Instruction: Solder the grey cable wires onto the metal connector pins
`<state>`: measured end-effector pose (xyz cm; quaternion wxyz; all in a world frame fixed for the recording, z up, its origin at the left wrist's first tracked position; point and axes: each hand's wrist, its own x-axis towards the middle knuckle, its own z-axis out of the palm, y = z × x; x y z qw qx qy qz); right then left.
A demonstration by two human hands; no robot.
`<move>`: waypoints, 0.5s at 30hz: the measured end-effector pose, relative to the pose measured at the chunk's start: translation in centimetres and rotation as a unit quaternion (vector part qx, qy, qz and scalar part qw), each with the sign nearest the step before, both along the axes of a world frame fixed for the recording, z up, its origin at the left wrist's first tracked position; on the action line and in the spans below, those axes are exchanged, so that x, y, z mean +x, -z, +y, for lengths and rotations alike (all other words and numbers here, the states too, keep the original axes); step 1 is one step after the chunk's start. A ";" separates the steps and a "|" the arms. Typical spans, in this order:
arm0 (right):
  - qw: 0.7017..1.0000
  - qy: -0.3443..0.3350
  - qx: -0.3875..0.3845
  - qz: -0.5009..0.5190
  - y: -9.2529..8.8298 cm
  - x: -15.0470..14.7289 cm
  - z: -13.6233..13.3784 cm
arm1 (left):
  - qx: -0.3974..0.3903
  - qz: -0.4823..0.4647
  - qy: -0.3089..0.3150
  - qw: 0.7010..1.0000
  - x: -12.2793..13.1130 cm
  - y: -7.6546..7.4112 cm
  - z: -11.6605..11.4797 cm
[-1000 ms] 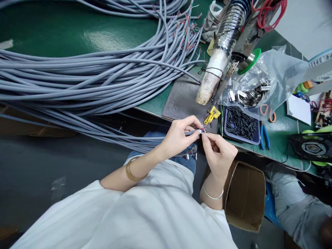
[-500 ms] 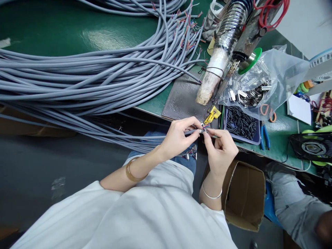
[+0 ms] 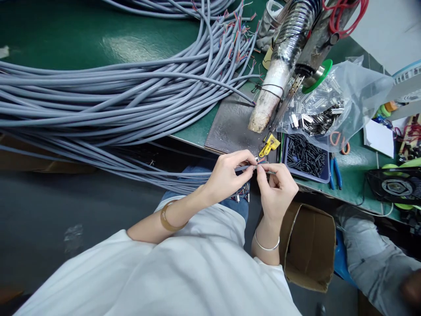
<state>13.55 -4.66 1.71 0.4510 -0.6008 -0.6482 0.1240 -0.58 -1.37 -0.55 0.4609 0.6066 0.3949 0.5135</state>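
Observation:
In front of my lap, my left hand (image 3: pixel 228 175) pinches the end of a grey cable (image 3: pixel 241 168) between thumb and fingers. Thin coloured wires (image 3: pixel 261 161) fan out past the fingertips, beside a small metal connector (image 3: pixel 256 159). The thumb and index finger of my right hand (image 3: pixel 278 186) are pressed together at the same spot, nearly touching the left fingertips. A thin piece shows along the right fingers, too small to name. Just beyond the hands lies a yellow clip-like piece (image 3: pixel 270 145) on a dark metal plate (image 3: pixel 226 127).
A large bundle of grey cables (image 3: pixel 131 101) covers the bench's left. Behind the plate are a foil-wrapped duct (image 3: pixel 279 66) and a solder spool (image 3: pixel 317 77). To the right are a tray of black sleeves (image 3: pixel 305 158), a bag of connectors (image 3: pixel 329 101), blue-handled pliers (image 3: pixel 336 173) and a cardboard box (image 3: pixel 311 245).
My right hand has shifted slightly left and closed in on the cable end. The left hand holds nearly the same position.

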 end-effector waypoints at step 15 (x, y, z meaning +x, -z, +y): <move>0.997 0.030 -0.029 0.072 0.3 0.2 0.4 | -0.120 -0.084 0.067 0.987 -0.3 -0.4 0.3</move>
